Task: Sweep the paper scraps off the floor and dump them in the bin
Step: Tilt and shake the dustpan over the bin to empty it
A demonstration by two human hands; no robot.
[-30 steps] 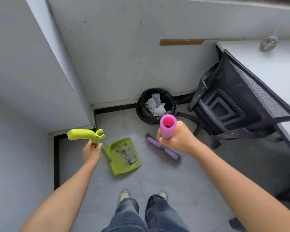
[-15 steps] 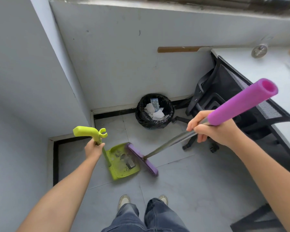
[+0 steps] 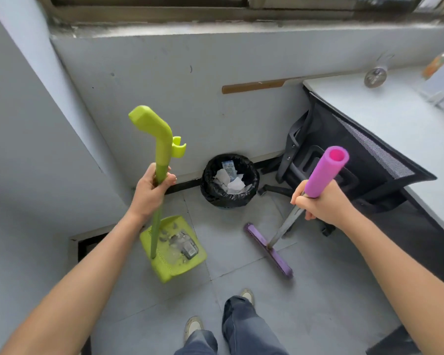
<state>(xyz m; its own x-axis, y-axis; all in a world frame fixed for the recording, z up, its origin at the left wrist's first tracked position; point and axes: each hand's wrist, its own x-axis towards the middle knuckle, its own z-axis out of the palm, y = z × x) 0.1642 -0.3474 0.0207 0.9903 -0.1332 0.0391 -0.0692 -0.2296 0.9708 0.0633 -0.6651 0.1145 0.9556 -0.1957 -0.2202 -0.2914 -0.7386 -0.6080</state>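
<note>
**A:** How many cleaning tools are there?
**B:** Two. One green dustpan [image 3: 164, 272] at eleven o'clock from the feet, and one purple broom [image 3: 269, 251] at one o'clock.
**A:** And hands?
**B:** Two. One left hand [image 3: 151, 193] and one right hand [image 3: 318, 203], each gripping one tool.
**A:** Bins?
**B:** One black-lined bin [image 3: 208, 190] at twelve o'clock. Inside are about three white paper pieces [image 3: 235, 185] and one printed wrapper [image 3: 228, 167].
**A:** How many scraps are in the pan?
**B:** Several scraps [image 3: 182, 242], too jumbled to count.
**A:** Furniture?
**B:** One black mesh chair [image 3: 356, 160] at two o'clock and one pale desk [image 3: 395, 119] beyond it.
**A:** Footwear?
**B:** Two shoes [image 3: 193, 326] at six o'clock.
</note>
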